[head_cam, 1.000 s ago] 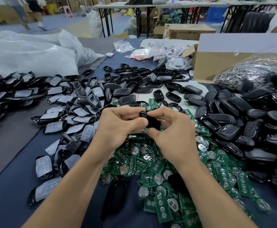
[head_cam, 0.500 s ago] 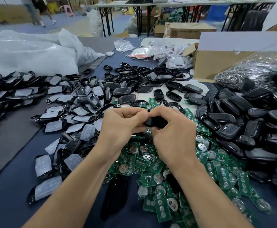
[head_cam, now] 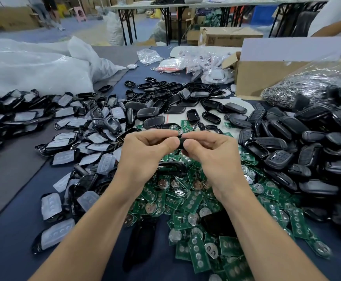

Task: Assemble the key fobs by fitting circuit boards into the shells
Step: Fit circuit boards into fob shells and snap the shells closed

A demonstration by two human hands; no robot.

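Green circuit boards lie heaped under both wrists. Above them the left hand and right hand pinch one small black key fob shell between thumbs and curled fingers — likely light, rigid, glossy-slick, best held by its ends. Loose shells pile beyond the right hand.

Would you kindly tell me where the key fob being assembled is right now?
Head view, centre: the black key fob is pinched between the left hand and right hand, above the pile of green circuit boards.
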